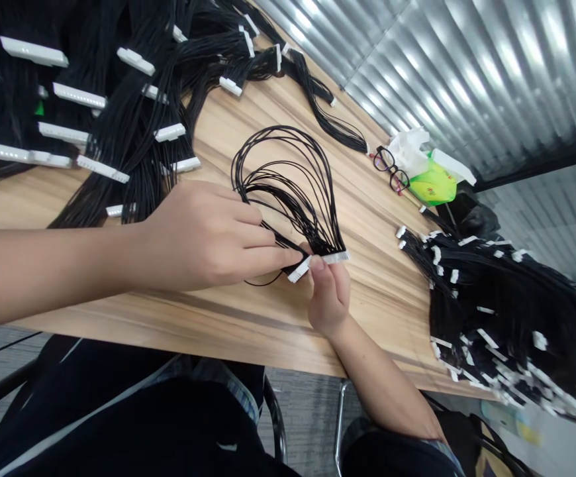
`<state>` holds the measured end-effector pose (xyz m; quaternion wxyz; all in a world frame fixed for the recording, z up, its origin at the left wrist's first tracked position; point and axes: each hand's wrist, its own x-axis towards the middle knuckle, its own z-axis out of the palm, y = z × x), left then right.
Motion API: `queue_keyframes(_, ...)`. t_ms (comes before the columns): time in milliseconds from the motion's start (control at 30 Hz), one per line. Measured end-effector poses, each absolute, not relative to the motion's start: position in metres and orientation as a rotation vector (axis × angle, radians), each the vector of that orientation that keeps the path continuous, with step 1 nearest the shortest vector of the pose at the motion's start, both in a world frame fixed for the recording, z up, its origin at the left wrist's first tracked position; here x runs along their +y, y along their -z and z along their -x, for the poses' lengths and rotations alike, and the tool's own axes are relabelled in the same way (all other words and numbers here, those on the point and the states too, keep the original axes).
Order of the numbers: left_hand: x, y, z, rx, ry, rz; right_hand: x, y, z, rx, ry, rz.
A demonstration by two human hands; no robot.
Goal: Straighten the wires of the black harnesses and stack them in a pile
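Observation:
A looped wire harness [294,192] of thin black wires lies over the wooden table, its two white connectors meeting near my right hand [330,298]. Between thumb and fingers, my right hand pinches it where the left connector [300,269] and the right connector [336,257] come together. My left hand [213,235] is closed over the wires from the left side, its index finger stretched to the wires just behind the left connector. The left fingertips and thumb are partly hidden.
Black wire bundles [134,132] with white connectors pile up at the left. Another heap of harnesses [506,311] covers the right end. Glasses [391,169] and a green tissue pack [434,182] sit by the corrugated metal wall [447,66]. The table's front edge [193,351] runs above my lap.

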<state>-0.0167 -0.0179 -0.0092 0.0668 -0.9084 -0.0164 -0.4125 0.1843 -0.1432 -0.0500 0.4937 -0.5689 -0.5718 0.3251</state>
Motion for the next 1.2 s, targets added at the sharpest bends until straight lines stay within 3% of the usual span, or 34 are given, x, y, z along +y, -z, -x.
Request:
queue_keyframes(233, -0.019, 0.009, 0.017, -0.068, 1.219, 2.737, -0.141, 0.049, -0.185, -1.363, -0.894, 1.275)
queue_keyframes(567, -0.024, 0.004, 0.01, -0.3, 0.829, 2.901, -0.14, 0.041, -0.187, -1.494, -0.835, 1.364)
queue_keyframes(733, -0.025, -0.009, 0.012, -0.186, 1.022, 2.743, -0.14, 0.036, -0.184, -1.322, -0.896, 1.375)
queue_keyframes(867, -0.034, -0.009, 0.018, 0.023, 1.249, 3.09, -0.136, 0.032, -0.18, -1.143, -0.99, 1.321)
queue_keyframes(1000, -0.044, -0.007, 0.02, 0.179, 1.171, 3.42, -0.129, 0.029, -0.175, -0.942, -1.007, 1.282)
queue_keyframes(1100, -0.045, -0.006, 0.019, 0.054, 1.063, 3.408, -0.127, 0.029, -0.175, -0.938, -0.968, 1.29)
queue_keyframes(1200, -0.04, -0.006, 0.017, -0.37, 1.064, 3.36, -0.13, 0.03, -0.179, -1.079, -0.905, 1.291)
